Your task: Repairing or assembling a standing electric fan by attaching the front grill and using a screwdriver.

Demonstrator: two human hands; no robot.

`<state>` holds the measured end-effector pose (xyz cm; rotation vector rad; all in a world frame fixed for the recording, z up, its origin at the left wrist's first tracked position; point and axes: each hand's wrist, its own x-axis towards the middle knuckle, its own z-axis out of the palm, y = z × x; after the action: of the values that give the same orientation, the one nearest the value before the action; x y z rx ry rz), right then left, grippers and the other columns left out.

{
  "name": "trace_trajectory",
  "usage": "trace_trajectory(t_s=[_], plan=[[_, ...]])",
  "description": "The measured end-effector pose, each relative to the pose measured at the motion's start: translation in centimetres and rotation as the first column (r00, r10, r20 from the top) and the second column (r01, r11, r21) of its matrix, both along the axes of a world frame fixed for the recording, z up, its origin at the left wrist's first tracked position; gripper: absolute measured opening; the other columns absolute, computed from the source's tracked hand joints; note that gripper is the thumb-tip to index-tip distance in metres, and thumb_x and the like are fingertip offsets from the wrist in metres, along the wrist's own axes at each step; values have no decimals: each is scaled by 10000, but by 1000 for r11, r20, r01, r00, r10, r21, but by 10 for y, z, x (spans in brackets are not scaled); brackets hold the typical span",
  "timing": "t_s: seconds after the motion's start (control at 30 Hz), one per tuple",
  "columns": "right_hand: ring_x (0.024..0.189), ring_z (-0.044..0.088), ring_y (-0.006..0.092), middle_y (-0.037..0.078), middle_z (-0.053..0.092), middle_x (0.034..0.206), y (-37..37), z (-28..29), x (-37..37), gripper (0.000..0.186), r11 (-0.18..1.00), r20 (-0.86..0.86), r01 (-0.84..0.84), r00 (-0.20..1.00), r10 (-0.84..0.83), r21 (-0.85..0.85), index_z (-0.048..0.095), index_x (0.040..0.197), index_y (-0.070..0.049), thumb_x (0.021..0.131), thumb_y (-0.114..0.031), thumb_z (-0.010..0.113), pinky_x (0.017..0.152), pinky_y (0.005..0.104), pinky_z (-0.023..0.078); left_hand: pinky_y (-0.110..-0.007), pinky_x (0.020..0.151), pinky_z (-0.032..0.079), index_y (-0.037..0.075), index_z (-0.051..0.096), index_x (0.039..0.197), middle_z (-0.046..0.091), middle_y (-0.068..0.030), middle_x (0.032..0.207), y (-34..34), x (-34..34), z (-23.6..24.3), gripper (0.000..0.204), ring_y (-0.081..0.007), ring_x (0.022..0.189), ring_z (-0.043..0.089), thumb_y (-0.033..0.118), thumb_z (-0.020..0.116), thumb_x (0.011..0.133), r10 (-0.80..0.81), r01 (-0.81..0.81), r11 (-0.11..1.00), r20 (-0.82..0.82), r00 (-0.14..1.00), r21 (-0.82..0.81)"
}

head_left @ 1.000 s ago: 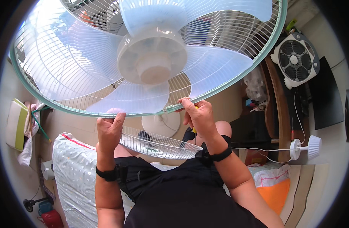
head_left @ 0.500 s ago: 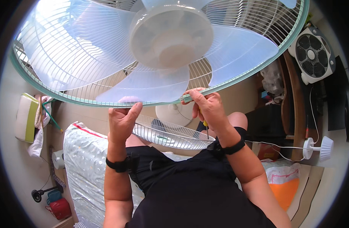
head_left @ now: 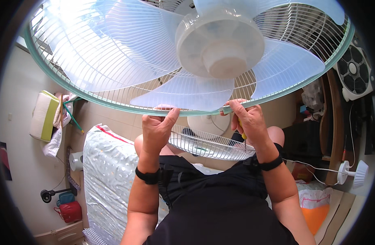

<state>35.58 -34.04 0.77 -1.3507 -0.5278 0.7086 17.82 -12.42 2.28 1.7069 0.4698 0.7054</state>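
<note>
A large fan fills the upper view, with pale blue translucent blades [head_left: 183,90] around a whitish hub [head_left: 220,43] and a wire guard behind them. Its light green rim [head_left: 114,107] runs just above both hands. My left hand [head_left: 156,130] is closed on that rim, thumb in front and fingers behind. At a gap or joint in the rim, my right hand [head_left: 252,124] pinches it between thumb and forefinger. A screwdriver [head_left: 243,134] with a yellow handle is tucked in the same hand, its shaft pointing down. The front wire guard [head_left: 208,147] lies by my lap, below the fan.
The fan's white round base [head_left: 208,124] stands on the floor beyond my legs. A patterned mattress [head_left: 107,163] lies at left. On the right are a box fan [head_left: 352,69], a small white lamp-like item [head_left: 350,173] and its cable. A red bag [head_left: 69,211] sits lower left.
The whole view has shifted, so the fan, my hands and the room appear farther right. Both hands keep their hold on the rim, and the screwdriver stays in my right hand.
</note>
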Motion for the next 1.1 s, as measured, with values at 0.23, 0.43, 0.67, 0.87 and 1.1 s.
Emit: trace_trajectory(t_s=[0.23, 0.43, 0.67, 0.87, 1.1], plan=[[465, 522, 52, 112, 758, 874, 0, 1, 0, 322, 1000, 1, 13, 1000, -13, -6, 711, 1021, 21, 1100, -264, 584, 377, 204, 371, -223, 460, 272, -34, 738, 966, 564, 69, 654, 4, 0, 7, 179, -6, 532, 427, 132, 720, 1031, -60, 59, 998, -28, 998, -6], [433, 498, 58, 107, 747, 819, 1, 0, 3, 317, 1000, -10, 3, 1000, -4, -29, 712, 998, 24, 1087, -257, 595, 376, 209, 358, -234, 475, 281, -21, 730, 943, 536, 72, 640, 9, -1, 8, 185, -15, 542, 421, 139, 715, 1034, -77, 80, 996, -50, 996, 43], [388, 458, 63, 73, 696, 685, 1, 6, -4, 333, 996, -10, 62, 998, -63, -63, 715, 905, 18, 1069, -251, 607, 376, 221, 334, -244, 475, 282, -8, 697, 886, 509, 70, 608, 10, -8, 6, 191, -25, 517, 418, 101, 638, 1032, -28, 28, 999, 8, 1000, -23], [438, 524, 56, 80, 742, 791, -6, -6, 1, 313, 997, 4, 56, 998, -56, -54, 737, 973, 9, 1089, -251, 608, 374, 214, 347, -277, 462, 294, 4, 644, 762, 491, 57, 552, 6, -12, 28, 293, -44, 487, 412, 112, 615, 1033, 53, -52, 991, -5, 999, 120], [454, 528, 36, 29, 701, 704, -7, -7, 5, 349, 1000, 43, 10, 999, -10, 5, 767, 970, 3, 1093, -293, 627, 389, 199, 346, -314, 459, 338, 10, 594, 652, 498, 22, 501, 9, -17, 29, 452, -84, 460, 453, 181, 601, 1071, 94, -71, 953, -66, 993, 295]])
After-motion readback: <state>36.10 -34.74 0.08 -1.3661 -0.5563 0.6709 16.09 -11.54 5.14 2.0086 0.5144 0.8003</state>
